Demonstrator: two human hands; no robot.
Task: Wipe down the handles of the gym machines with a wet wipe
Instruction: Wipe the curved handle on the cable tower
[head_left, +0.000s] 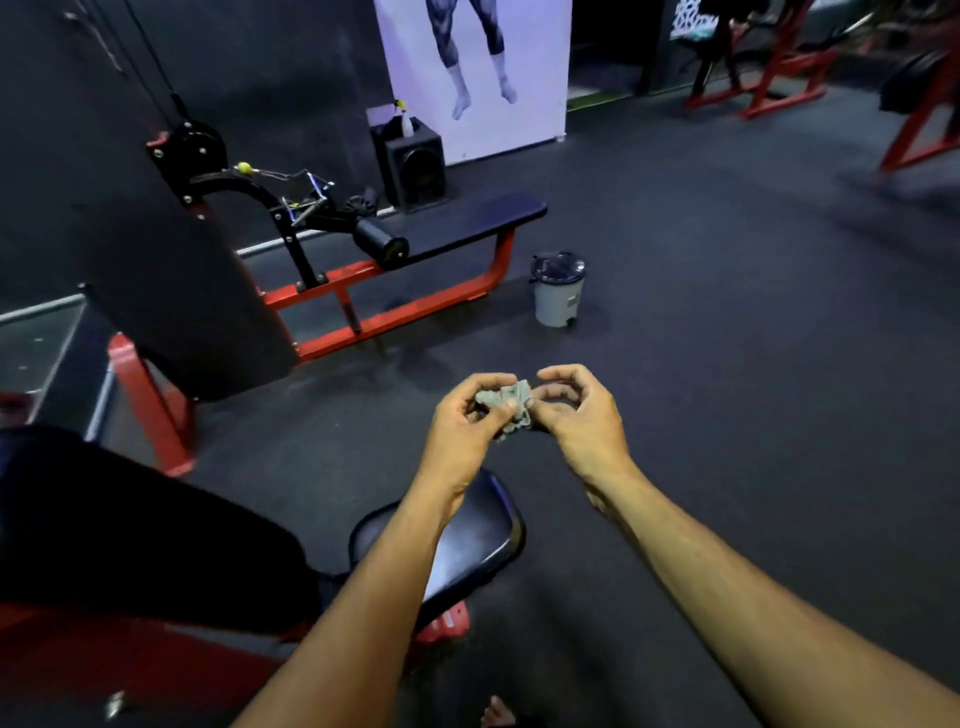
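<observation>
Pinching crumpled, seemingly greyish wet wipe (506, 402): left hand (470, 415), right hand (574, 410).

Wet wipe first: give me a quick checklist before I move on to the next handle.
1. Wet wipe held: ok, left hand and right hand both pinch it.
2. Wipe spread flat: not ok, crumpled.
3. Wipe clean and damp: cannot tell.
4. Handle in sight: ok, cable handle hangs by the bench.
5. Bin nearby: ok, lid shut.
</observation>
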